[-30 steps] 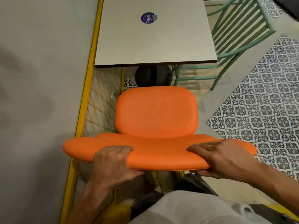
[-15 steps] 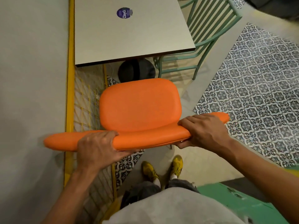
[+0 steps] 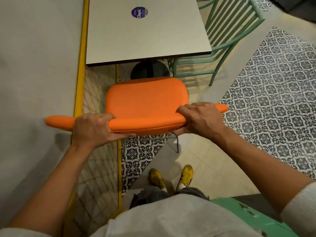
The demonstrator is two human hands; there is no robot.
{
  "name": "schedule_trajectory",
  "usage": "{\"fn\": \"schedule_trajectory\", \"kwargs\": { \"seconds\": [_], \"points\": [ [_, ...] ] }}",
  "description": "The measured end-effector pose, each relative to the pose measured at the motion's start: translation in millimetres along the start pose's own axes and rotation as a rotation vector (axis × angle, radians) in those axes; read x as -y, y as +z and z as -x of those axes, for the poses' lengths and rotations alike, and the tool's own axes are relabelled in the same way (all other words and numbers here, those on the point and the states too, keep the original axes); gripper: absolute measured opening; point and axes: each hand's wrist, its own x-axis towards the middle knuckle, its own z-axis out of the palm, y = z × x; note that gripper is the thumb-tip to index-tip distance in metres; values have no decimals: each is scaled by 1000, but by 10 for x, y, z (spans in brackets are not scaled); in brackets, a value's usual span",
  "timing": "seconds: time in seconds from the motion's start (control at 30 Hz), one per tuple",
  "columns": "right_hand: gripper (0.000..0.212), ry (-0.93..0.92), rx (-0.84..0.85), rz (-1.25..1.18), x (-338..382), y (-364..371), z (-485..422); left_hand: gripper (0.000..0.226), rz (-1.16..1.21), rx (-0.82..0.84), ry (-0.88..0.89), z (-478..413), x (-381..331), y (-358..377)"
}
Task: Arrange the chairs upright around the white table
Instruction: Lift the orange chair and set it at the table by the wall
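Legs of the orange chair [image 3: 147, 100] are mostly hidden under its seat. Left hand [image 3: 95, 129] and right hand [image 3: 200, 118] each clamp its backrest top. Beyond it the white table [image 3: 153, 36], cut off above, bears a "ClayG" sticker [image 3: 139, 12].

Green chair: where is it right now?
Head view, upper right: the green chair stands at the white table's right side, beyond the orange chair held by both hands.

Chair [image 3: 147, 101] before table [image 3: 145, 35]; second chair [image 3: 227, 31] right of table
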Motion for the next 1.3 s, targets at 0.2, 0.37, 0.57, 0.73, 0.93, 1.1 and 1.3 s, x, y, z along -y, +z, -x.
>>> {"fn": "schedule_trajectory", "kwargs": {
  "seconds": [0.2,0.37,0.57,0.73,0.93,1.1,1.3],
  "points": [
    [84,-2,-47,8,-129,78,-320,87,-19,-18,-9,-290,149,-9],
    [88,19,-45,20,-200,139,-551,86,-45,-35,-35,-473,282,31],
    [84,4,-50,38,-311,136,-684,90,-84,-26,-41,-601,312,36],
    [79,10,-60,4,-313,133,-691,91,-88,-27,-53,-609,300,10],
    [79,26,-69,1,-269,139,-663,93,-110,-5,-66,-564,273,-18],
    [77,33,-66,-30,-236,163,-626,96,-139,62,-81,-535,265,10],
    [82,76,-74,-123,-220,50,-626,90,17,130,-27,-624,217,-109]
  ]
}}
